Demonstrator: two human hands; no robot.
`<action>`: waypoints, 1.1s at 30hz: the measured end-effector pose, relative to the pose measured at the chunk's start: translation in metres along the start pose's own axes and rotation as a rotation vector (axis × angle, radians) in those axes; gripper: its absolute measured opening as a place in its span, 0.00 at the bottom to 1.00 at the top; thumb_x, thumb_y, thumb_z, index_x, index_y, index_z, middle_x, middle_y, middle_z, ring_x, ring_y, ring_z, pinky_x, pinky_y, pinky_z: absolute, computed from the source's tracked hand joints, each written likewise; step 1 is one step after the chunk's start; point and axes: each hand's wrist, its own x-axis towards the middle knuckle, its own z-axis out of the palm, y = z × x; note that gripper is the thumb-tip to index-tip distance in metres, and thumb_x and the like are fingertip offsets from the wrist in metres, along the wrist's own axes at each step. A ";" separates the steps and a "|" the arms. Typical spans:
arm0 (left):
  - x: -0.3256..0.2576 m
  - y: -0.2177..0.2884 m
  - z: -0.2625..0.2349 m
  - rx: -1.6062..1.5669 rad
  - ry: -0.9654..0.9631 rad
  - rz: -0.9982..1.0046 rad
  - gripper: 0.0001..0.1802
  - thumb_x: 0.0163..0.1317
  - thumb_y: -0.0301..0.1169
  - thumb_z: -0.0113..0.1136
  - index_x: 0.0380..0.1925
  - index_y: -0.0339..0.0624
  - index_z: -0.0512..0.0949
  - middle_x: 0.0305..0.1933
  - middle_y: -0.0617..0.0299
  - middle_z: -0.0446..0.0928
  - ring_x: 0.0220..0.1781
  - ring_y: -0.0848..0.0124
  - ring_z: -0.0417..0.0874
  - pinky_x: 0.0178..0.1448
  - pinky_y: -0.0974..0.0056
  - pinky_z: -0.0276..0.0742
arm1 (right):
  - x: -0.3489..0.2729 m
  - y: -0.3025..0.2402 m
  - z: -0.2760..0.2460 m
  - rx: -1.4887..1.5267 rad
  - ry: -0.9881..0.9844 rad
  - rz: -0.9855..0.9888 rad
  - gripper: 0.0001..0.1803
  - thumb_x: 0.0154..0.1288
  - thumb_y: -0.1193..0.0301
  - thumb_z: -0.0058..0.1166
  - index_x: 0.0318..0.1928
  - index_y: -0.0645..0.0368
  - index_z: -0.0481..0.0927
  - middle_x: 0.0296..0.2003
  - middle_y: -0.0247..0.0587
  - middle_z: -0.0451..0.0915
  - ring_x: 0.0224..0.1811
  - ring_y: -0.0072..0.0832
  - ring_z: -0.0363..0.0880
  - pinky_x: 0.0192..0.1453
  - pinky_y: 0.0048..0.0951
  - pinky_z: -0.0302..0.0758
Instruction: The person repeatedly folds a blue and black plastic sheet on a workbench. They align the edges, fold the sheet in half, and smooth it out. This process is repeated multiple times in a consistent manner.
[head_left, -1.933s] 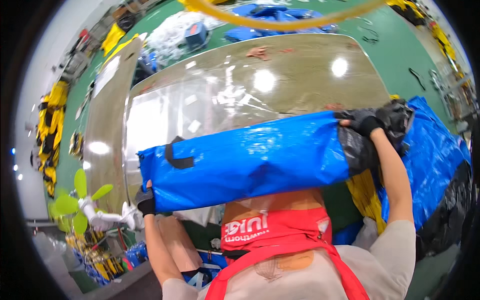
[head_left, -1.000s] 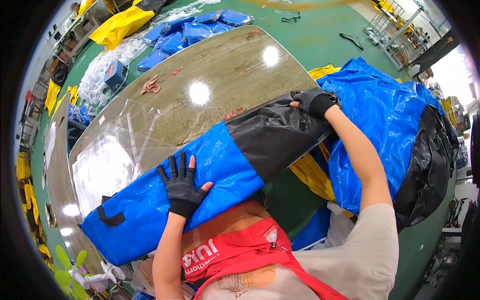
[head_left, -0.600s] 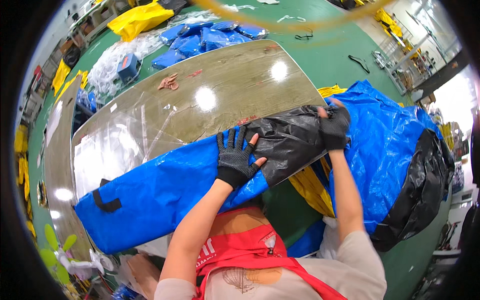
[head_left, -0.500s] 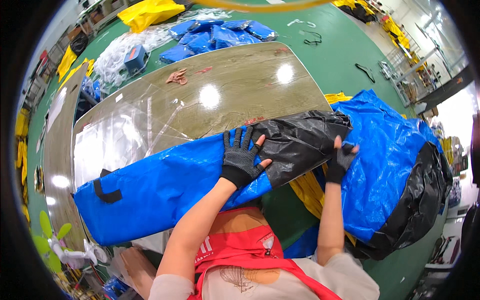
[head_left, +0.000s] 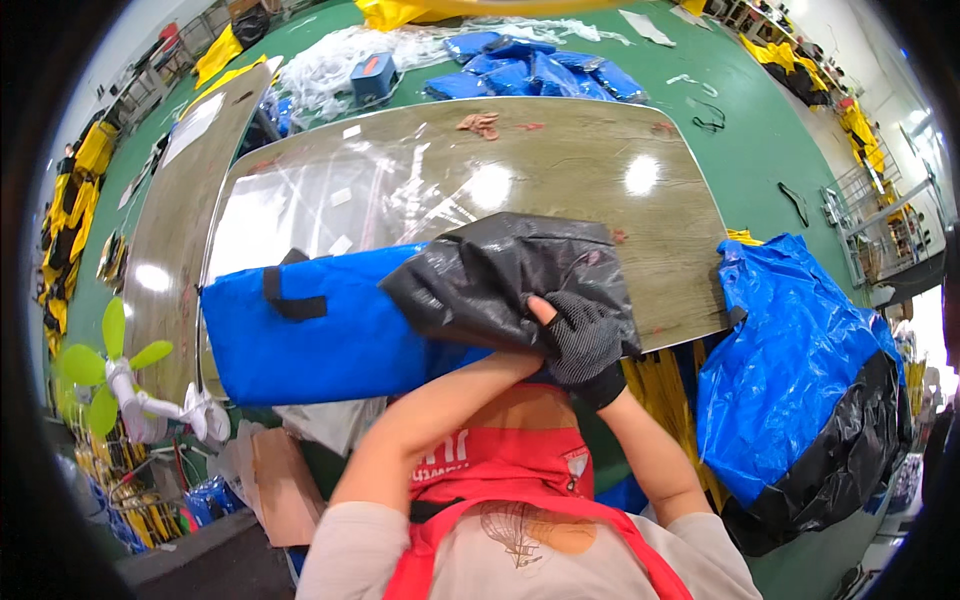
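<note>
A long blue and black woven-plastic bag (head_left: 340, 350) lies folded on the wood-grain table, with a black strap handle (head_left: 295, 300) near its left end. Its black end (head_left: 500, 270) is doubled over to the left across the blue part. My right hand (head_left: 588, 345), in a dark fingerless glove, is closed on the black material near the table's front edge, thumb showing on top. My left forearm crosses in front of me; my left hand is hidden under the black fold and behind the right hand, so its fingers do not show.
Clear plastic sheet (head_left: 340, 205) covers the left of the table (head_left: 570, 150). Another blue and black bag (head_left: 790, 370) bulges at the right. Wrapped blue packs (head_left: 530, 75) and a blue stool (head_left: 373, 78) stand beyond. A green-bladed fan (head_left: 120, 370) is at the left.
The black end of the bag has been folded over leftward. My right hand came left onto it, and my left hand, spread flat before, went under the fold. The view has shifted.
</note>
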 end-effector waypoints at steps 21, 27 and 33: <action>-0.331 -0.091 -0.146 0.811 0.800 -0.991 0.38 0.61 0.56 0.52 0.60 0.34 0.67 0.59 0.40 0.70 0.60 0.45 0.71 0.64 0.49 0.64 | 0.052 -0.063 0.048 -0.188 -0.222 0.007 0.39 0.52 0.39 0.52 0.59 0.51 0.73 0.50 0.48 0.74 0.47 0.45 0.74 0.56 0.51 0.63; -0.443 -0.120 -0.227 -0.175 0.505 -1.724 0.50 0.55 0.63 0.56 0.65 0.34 0.59 0.62 0.41 0.67 0.59 0.49 0.73 0.61 0.53 0.70 | 0.083 -0.080 0.123 -0.100 -0.274 0.052 0.33 0.60 0.42 0.45 0.53 0.56 0.77 0.61 0.57 0.63 0.66 0.50 0.57 0.69 0.62 0.42; -0.441 -0.116 -0.275 -1.203 0.639 -1.491 0.44 0.58 0.56 0.58 0.66 0.39 0.59 0.63 0.51 0.68 0.61 0.57 0.72 0.65 0.52 0.67 | 0.066 -0.111 0.156 -0.010 -0.112 0.075 0.33 0.62 0.48 0.45 0.58 0.60 0.72 0.62 0.58 0.63 0.67 0.54 0.56 0.69 0.64 0.39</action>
